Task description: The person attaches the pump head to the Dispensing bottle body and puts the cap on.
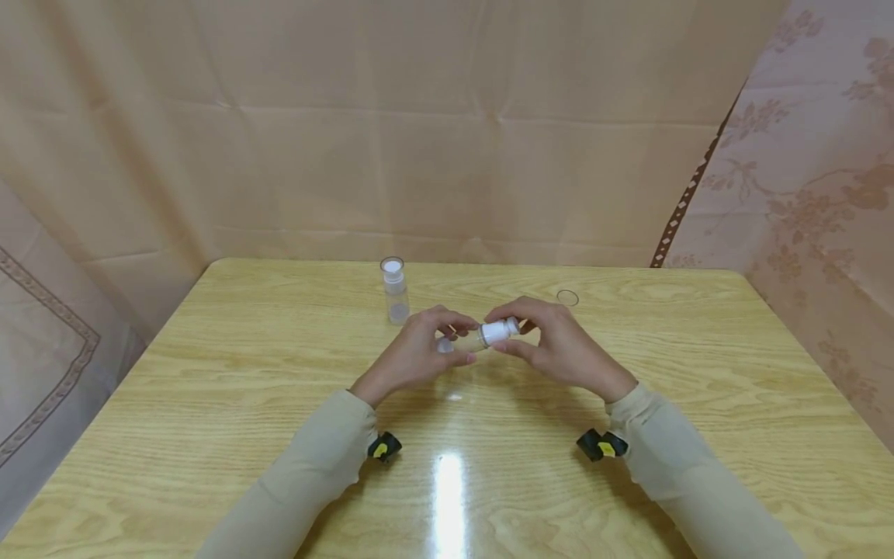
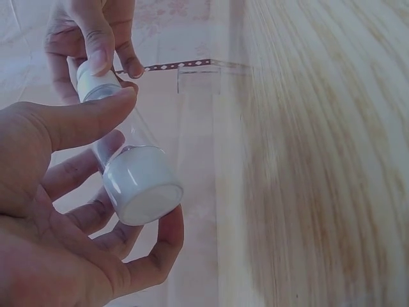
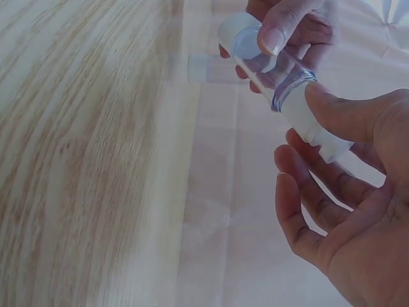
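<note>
Clear cylindrical bottle (image 1: pixel 472 341) with a stepped white collar (image 3: pixel 297 112) and a white base (image 2: pixel 142 182), it was held up between both hands over the yellow wood-grain table (image 1: pixel 209 404), toward the far edge and about midway between the left and right edges. It lay tipped almost on its side, collar toward the right. From where I stood, the left hand (image 1: pixel 422 349) had its thumb laid along the clear wall and its fingers curved behind and below, cradling it down to the base. The right hand (image 1: pixel 562 349) pinched the collar between thumb and fingertips, its outer fingers loosely bent and away from it.

It looked light and rigid to me, though I could not tell plastic from glass. The clear wall seemed smooth enough to slip or roll in dry fingers, so the left hand's wrap around the body struck me as the safer hold, with the collar the natural place for a turning or pulling grip.

A second clear bottle with a white top (image 1: pixel 395 291) stood upright near the far edge, left of the middle; a clear, thin-rimmed cap-like piece (image 1: pixel 568 297) sat near that edge, right of the middle.
</note>
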Demonstrator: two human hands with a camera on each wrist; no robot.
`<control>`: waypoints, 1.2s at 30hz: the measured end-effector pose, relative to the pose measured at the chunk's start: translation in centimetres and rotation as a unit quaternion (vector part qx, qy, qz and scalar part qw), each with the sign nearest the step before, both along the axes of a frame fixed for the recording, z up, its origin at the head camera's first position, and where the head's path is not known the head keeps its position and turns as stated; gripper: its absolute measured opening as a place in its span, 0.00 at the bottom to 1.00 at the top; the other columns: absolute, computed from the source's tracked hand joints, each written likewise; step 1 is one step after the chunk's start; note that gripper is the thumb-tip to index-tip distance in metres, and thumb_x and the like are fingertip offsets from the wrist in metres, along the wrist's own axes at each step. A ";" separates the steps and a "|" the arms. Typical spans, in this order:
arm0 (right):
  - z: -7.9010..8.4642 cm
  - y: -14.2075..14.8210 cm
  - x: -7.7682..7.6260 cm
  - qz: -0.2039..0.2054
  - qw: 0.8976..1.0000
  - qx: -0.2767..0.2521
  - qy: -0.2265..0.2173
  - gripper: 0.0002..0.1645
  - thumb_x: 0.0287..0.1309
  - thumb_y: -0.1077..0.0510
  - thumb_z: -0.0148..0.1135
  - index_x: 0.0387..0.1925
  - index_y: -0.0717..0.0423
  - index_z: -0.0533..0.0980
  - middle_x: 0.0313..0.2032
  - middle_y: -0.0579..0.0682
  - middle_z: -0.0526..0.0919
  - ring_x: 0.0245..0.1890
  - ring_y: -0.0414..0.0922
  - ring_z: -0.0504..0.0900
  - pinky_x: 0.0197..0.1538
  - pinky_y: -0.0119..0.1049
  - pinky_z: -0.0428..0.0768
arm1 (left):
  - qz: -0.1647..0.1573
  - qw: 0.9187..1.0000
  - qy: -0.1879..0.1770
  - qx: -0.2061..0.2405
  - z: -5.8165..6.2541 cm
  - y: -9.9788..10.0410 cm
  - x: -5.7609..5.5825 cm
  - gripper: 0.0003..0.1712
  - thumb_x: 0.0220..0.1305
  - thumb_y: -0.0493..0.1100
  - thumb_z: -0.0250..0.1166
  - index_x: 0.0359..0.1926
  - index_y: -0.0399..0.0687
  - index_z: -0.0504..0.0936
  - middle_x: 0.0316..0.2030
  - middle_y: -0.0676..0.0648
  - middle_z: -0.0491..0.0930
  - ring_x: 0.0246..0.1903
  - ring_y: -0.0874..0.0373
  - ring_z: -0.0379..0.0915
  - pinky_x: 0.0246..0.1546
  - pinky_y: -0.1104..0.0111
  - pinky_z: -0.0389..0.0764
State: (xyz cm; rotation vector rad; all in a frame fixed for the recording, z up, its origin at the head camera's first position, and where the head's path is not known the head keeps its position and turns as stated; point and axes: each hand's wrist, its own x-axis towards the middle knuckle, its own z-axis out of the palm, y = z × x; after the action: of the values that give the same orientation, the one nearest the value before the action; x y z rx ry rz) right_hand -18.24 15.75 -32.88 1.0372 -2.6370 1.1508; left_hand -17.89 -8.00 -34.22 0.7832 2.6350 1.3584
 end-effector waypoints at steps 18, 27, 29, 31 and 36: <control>0.3 -0.2 0.1 -0.021 0.998 0.040 -0.051 0.13 0.68 0.56 0.66 0.52 0.52 0.82 0.39 0.42 0.84 0.40 0.42 0.80 0.47 0.41 0.81 | 0.003 0.999 0.035 -0.012 0.2 0.1 0.2 0.22 0.59 0.37 0.76 0.54 0.38 0.84 0.50 0.39 0.83 0.48 0.41 0.78 0.50 0.55 0.80; 0.1 -0.2 0.1 -0.009 0.999 0.026 -0.031 0.25 0.63 0.55 0.71 0.60 0.56 0.78 0.47 0.47 0.84 0.44 0.45 0.80 0.49 0.52 0.81 | 0.005 1.000 0.007 -0.003 0.1 0.0 0.1 0.22 0.59 0.37 0.75 0.55 0.39 0.84 0.51 0.40 0.82 0.49 0.43 0.78 0.52 0.56 0.79; 0.0 -0.2 0.1 0.000 1.000 0.017 -0.019 0.25 0.61 0.58 0.72 0.59 0.56 0.78 0.49 0.48 0.84 0.44 0.45 0.80 0.48 0.53 0.81 | 0.003 1.000 0.002 -0.002 0.1 0.0 0.0 0.22 0.60 0.38 0.75 0.55 0.39 0.84 0.51 0.40 0.82 0.49 0.45 0.78 0.52 0.56 0.79; -0.1 -0.2 0.1 0.005 1.000 0.011 -0.012 0.23 0.61 0.60 0.72 0.57 0.55 0.79 0.50 0.48 0.85 0.44 0.44 0.80 0.47 0.52 0.81 | 0.000 1.000 0.000 -0.001 0.1 -0.1 0.0 0.22 0.60 0.38 0.75 0.56 0.39 0.84 0.52 0.40 0.83 0.49 0.46 0.78 0.52 0.56 0.79; -0.1 -0.2 0.1 -0.002 1.000 0.010 -0.017 0.18 0.62 0.61 0.71 0.54 0.54 0.82 0.48 0.47 0.86 0.42 0.43 0.79 0.46 0.50 0.79 | -0.004 1.000 0.006 0.003 0.0 0.0 0.0 0.22 0.60 0.37 0.75 0.56 0.38 0.84 0.51 0.39 0.82 0.49 0.43 0.78 0.52 0.56 0.79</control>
State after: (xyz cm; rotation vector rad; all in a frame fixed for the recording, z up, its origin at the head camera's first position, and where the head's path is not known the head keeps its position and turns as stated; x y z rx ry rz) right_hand -18.15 15.54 -32.97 1.0236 -2.6816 1.1544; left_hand -17.88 -8.02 -34.18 0.8030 2.6357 1.3639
